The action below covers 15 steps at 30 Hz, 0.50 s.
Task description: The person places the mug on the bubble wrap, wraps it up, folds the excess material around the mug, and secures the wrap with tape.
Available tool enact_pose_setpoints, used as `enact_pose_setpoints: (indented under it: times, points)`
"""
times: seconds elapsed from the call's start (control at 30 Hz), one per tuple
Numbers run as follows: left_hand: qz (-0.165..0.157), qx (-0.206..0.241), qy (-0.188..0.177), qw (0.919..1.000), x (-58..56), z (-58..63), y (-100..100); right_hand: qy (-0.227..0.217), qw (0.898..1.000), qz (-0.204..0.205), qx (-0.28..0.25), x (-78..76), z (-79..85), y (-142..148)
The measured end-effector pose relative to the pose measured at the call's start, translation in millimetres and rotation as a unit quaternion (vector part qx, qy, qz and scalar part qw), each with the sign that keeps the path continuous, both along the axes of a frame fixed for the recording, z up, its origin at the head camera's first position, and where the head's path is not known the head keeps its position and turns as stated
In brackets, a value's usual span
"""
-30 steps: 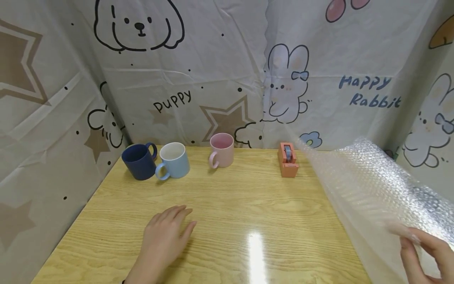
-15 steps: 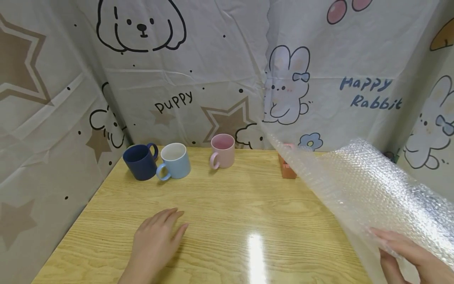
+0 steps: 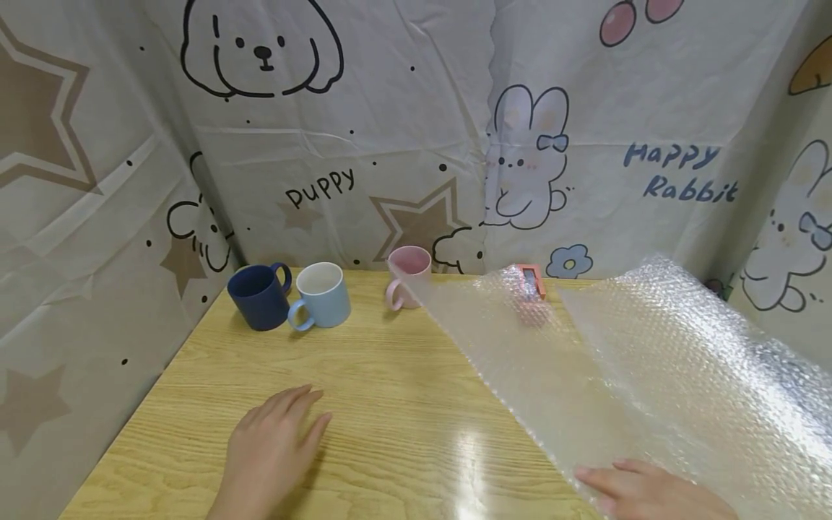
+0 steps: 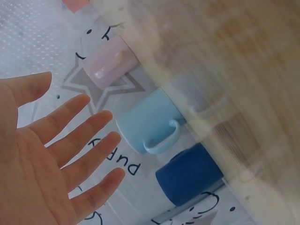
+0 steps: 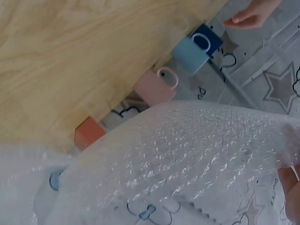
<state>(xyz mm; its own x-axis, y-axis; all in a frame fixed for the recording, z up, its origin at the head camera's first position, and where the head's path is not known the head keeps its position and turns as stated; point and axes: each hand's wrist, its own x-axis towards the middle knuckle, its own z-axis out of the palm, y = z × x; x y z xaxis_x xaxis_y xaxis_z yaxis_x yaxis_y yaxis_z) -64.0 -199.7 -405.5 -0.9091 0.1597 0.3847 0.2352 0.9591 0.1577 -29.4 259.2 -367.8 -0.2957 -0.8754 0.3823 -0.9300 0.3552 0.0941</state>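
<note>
Head view: over the desk at seven o'clock, the left hand has fingers extended; toward five o'clock, the right hand pinches an edge of the bubble wrap, which spreads around four o'clock, partly covering the tape dispenser.
</note>
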Motion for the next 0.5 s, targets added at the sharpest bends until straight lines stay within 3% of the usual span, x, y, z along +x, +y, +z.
enact_pose_setpoints:
  times: [0.07,0.1,0.17,0.2,0.37,0.43,0.5]
  points:
    - [0.004,0.000,-0.001,1.0000,1.3,-0.4,-1.9,0.061,0.996,0.063,0.000,-3.0,-0.4,-13.4]
    - [0.007,0.001,-0.003,1.0000,2.0,-0.3,-2.7,0.072,0.995,0.075,0.003,-1.8,-0.1,-18.5]
    - [0.012,0.003,-0.009,0.9999,3.3,0.2,-4.3,0.067,0.996,0.057,0.004,2.2,-0.7,-26.5]
    - [0.015,0.004,-0.014,0.9998,3.9,0.6,-5.2,0.017,0.999,0.039,-0.001,5.5,-2.4,-29.0]
    - [0.026,0.010,-0.026,0.9993,7.6,2.5,-13.2,-0.015,0.998,0.038,-0.049,6.8,-15.9,-39.6]
    - [0.034,0.012,-0.033,0.9988,8.9,3.2,-17.9,-0.025,0.998,0.038,-0.039,5.0,-18.5,-41.3]
    - [0.043,0.013,-0.041,0.9981,9.9,4.1,-22.2,-0.119,0.993,0.003,0.004,5.1,-16.8,-41.2]
